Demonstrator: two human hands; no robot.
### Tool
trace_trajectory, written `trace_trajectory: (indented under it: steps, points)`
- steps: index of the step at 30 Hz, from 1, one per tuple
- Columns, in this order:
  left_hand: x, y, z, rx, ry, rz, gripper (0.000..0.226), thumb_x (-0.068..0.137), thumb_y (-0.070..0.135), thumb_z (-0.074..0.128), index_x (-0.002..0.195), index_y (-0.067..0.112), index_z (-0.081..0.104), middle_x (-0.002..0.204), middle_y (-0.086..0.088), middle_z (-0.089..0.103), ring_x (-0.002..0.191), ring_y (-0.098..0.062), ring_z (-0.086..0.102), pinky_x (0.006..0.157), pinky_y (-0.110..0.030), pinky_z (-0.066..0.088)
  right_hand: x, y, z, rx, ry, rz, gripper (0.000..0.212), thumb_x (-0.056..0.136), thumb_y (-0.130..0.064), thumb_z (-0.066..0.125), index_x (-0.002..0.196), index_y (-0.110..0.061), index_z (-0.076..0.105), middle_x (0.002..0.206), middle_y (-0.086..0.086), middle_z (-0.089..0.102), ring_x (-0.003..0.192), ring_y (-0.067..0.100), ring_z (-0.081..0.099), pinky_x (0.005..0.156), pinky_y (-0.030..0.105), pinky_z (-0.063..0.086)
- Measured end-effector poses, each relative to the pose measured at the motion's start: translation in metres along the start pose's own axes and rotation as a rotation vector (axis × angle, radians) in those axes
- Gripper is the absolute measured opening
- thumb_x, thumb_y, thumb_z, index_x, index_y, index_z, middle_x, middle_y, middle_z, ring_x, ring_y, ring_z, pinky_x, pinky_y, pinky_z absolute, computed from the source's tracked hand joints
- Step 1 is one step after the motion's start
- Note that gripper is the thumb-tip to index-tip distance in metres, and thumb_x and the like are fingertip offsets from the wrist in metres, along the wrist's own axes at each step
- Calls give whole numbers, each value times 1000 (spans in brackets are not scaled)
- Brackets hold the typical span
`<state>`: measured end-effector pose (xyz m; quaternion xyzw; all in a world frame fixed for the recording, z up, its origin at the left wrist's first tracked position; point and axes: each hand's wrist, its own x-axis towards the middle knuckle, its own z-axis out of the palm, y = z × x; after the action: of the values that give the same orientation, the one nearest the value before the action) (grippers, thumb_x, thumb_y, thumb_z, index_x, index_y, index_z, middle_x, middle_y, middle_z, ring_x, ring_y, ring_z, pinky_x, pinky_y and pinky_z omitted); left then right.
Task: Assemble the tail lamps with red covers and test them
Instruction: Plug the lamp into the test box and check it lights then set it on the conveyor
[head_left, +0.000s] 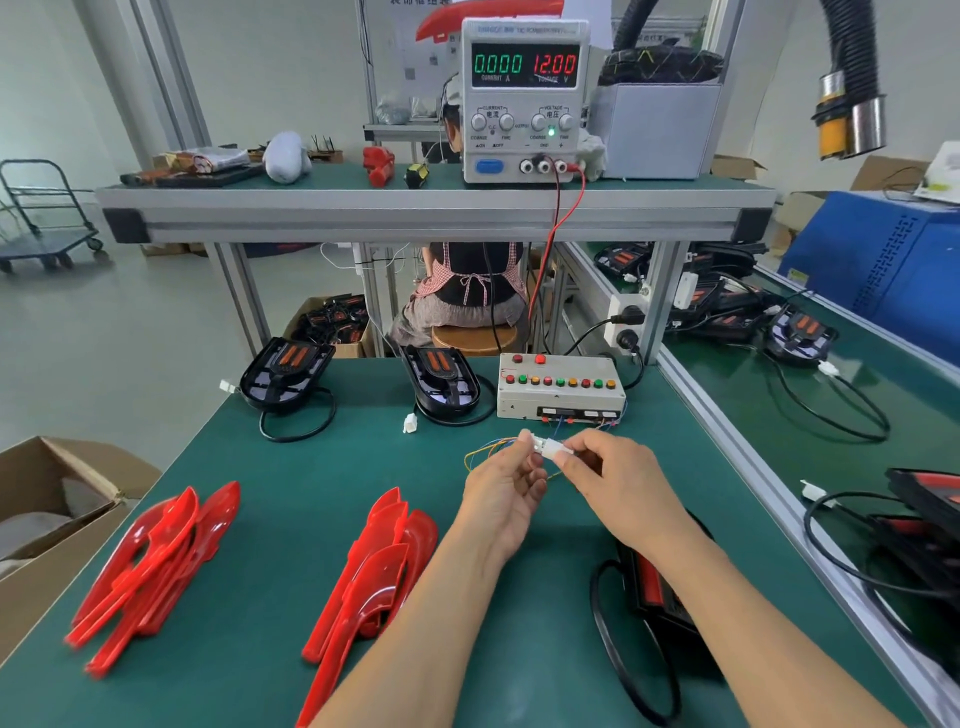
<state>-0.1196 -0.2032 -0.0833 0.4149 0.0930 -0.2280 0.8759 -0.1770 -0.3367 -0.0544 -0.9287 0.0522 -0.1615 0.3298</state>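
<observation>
Tail lamp connectors (545, 447), two small white plastic plugs, sit end to end between the two hands just in front of the test box (560, 387). Whether they are fully mated cannot be told. The left hand (501, 486) pinches the left plug between thumb and forefinger, its other fingers loosely curled, with thin coloured wires (485, 451) looping out to the left of it. The right hand (613, 478) pinches the right plug with its fingertips, the fingers curled round it.

Under the right forearm, a black tail lamp housing (657, 587) with a red insert lies on the green bench mat (291, 467), its black cable (613, 634) looping beside it. Two more black housings rest at the far edge of the mat: one at the left (285, 371) and one near the middle (444, 379), each with a coiled cable and a white plug. Two stacks of red covers lie on the near mat, one at the left (156, 566) and one beside the left forearm (374, 577).

On the upper shelf a DC power supply (524, 98) reads 0.000 A and 12.00 V, with red and black leads (558, 223) hanging down behind the bench. The test box carries a row of red, green and amber buttons.
</observation>
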Motion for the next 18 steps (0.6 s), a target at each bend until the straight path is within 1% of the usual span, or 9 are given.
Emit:
trace_trajectory:
  steps: [2, 5, 7, 11, 14, 16, 18]
  points:
    - [0, 1, -2, -14, -16, -17, 12, 93, 16, 71, 89, 5, 67, 67, -4, 62, 54, -11, 59, 51, -19, 54, 1, -1, 1, -19, 2, -1, 17, 99, -40, 62, 96, -26, 72, 69, -13, 64, 67, 5, 58, 67, 32, 49]
    - [-1, 2, -5, -18, -44, -47, 10, 94, 14, 69, 93, 5, 66, 68, -4, 61, 58, -12, 59, 55, -20, 56, 2, 0, 2, -40, 7, -3, 18, 98, -41, 62, 94, -26, 72, 62, -11, 60, 61, 6, 54, 63, 33, 46]
    - [-1, 3, -6, -25, -53, -51, 9, 94, 12, 68, 93, 4, 66, 69, -4, 61, 59, -12, 59, 56, -20, 56, 3, 0, 3, -66, 8, 1, 18, 98, -41, 62, 94, -27, 72, 61, -11, 59, 60, 7, 54, 63, 35, 47]
    - [-1, 1, -5, 15, -82, -51, 11, 94, 14, 68, 90, 4, 69, 74, -6, 61, 62, -13, 61, 60, -22, 56, 3, -4, 7, -139, 2, 7, 17, 98, -41, 62, 98, -27, 70, 76, -9, 68, 74, 17, 63, 72, 40, 54]
    - [-4, 2, -6, 28, -66, -106, 17, 93, 22, 68, 92, 5, 69, 78, -9, 66, 63, -17, 64, 58, -26, 57, 2, -6, 8, -166, 14, 4, 16, 98, -40, 62, 102, -27, 70, 84, -9, 72, 81, 19, 66, 75, 40, 55]
    - [-5, 4, -6, 40, -30, -132, 27, 92, 32, 70, 91, 6, 69, 76, -9, 68, 62, -17, 64, 56, -27, 56, 1, -6, 8, -188, 18, -9, 16, 98, -41, 62, 101, -27, 70, 84, -10, 71, 80, 17, 65, 74, 39, 54]
    - [-6, 6, -2, 68, 29, -142, 31, 89, 36, 74, 85, 6, 69, 72, -8, 67, 60, -16, 63, 54, -26, 55, 0, -7, 9, -225, 27, -26, 16, 98, -41, 61, 100, -28, 69, 85, -10, 70, 79, 15, 64, 72, 37, 53]
